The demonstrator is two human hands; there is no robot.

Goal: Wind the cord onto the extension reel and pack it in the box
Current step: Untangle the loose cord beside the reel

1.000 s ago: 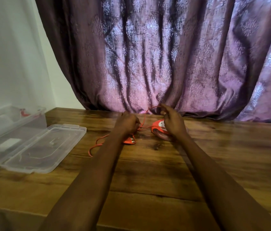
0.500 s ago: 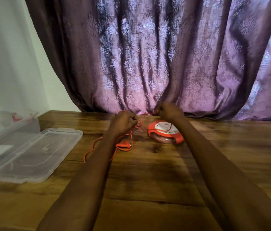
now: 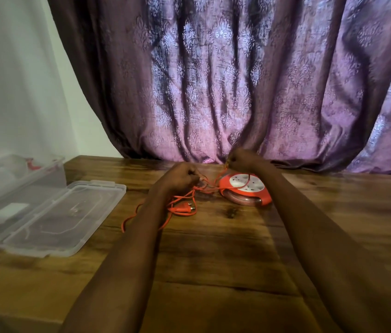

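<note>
Here our fingers (image 3: pixel 195 174) of the left hand (image 3: pixel 180 177) are curled in and pinching the orange cord (image 3: pixel 180 197), a strand of which leaves the fist toward the right; the fingers of our right hand (image 3: pixel 243 161) are likewise curled, pinching the same cord just above the far edge of the extension reel (image 3: pixel 245 189), with the strand dropping from them onto the reel's white face. Both hands are held a little above the tabletop (image 3: pixel 213 260), knuckles up, the left lower and nearer than the right, and both bare forearms reach forward from the bottom of the view, nearly straight. We count one reel, round, orange with a white socket face, lying flat on the tabletop under and just right of our right hand; one cord, most of it loose in loops on the wood under our left forearm; and one plug (image 3: pixel 181 209), orange with two pins, lying on the wood just below our left hand. To the left stands one clear plastic box (image 3: pixel 19 179), open, with its one clear lid (image 3: pixel 69 219) lying flat beside it toward us; something white shows through the plastic, too blurred to name. We can read no writing on the reel or the box. Behind the tabletop hangs one purple patterned curtain (image 3: pixel 237 80), with a white wall (image 3: pixel 16 80) to its left.
</note>
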